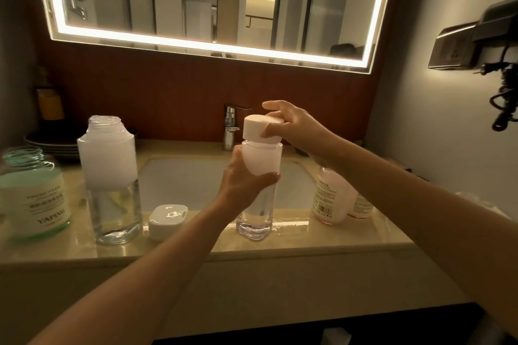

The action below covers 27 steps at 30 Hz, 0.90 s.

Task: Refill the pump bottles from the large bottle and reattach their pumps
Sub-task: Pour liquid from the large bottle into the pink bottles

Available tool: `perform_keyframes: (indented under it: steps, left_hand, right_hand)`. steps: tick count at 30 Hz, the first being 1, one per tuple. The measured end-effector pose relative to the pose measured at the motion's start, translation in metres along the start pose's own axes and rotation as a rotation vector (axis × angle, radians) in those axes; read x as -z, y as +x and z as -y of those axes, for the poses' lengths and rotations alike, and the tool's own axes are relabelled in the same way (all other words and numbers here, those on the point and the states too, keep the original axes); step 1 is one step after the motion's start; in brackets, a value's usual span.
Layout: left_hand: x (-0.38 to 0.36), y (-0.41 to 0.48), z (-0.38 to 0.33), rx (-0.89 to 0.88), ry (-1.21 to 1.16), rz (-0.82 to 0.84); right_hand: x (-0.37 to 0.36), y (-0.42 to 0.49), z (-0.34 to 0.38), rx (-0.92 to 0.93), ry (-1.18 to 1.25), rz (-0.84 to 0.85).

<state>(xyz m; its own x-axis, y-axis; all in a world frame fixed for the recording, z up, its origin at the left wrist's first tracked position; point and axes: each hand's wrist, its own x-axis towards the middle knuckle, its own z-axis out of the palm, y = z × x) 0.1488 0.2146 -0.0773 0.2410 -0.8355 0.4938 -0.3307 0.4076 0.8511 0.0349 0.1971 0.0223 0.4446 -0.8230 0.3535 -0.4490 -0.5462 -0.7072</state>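
A clear pump bottle [253,221] stands on the bench [308,241] at the front rim of the sink [196,179], its upper half frosted white. The left hand [246,179] is wrapped around the bottle's middle, with the thumb across the front. On the neck sits a white pump top [258,127]. The right hand [294,129] grips that top from the right side, thumb on its front edge and index finger lifted straight above it.

Left of the sink a second pump bottle [112,176] stands with its neck open. A loose white cap [167,221] lies on the bench between this bottle and the sink's front rim. Further left of the sink is the large bottle [30,196], green-tinted and uncapped, with a label reading YAPING.

Right of the sink two pink-white bottles [330,196] stand together, partly hidden by the right forearm. A chrome tap [231,126] rises behind the sink, under a lit mirror [213,3].
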Motion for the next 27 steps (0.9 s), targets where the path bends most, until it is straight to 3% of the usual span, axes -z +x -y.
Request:
perform_keyframes:
  steps: [3,7,9,12,16,19,23,27]
  left_hand:
    - [-0.002,0.001,-0.001,0.003,0.013,-0.012]
    - [-0.001,0.001,-0.001,0.0,0.013,-0.005]
    - [-0.001,0.001,0.0,-0.003,0.011,0.0]
    - [0.001,0.001,0.001,-0.006,0.023,0.007]
    - [0.002,0.002,0.002,-0.018,0.028,0.016]
    - [0.001,0.003,0.002,-0.01,0.027,0.021]
    - [0.002,0.003,0.004,-0.008,0.027,0.026]
    - [0.003,0.005,0.007,0.005,0.031,0.044]
  right_hand:
    - [0.0,0.004,0.005,-0.012,-0.1,-0.005]
    - [-0.002,0.008,0.011,0.1,-0.545,-0.093]
    - [0.0,0.01,0.011,0.153,-0.625,-0.095]
    - [0.005,0.014,0.011,0.156,-0.5,-0.027]
    - [0.015,0.017,0.011,0.028,-0.255,0.215]
    - [0.014,0.018,0.011,0.011,-0.315,0.135]
    - [0.009,0.018,0.017,0.139,-0.513,0.107]
    - [0.016,0.017,0.022,0.033,-0.322,0.244]
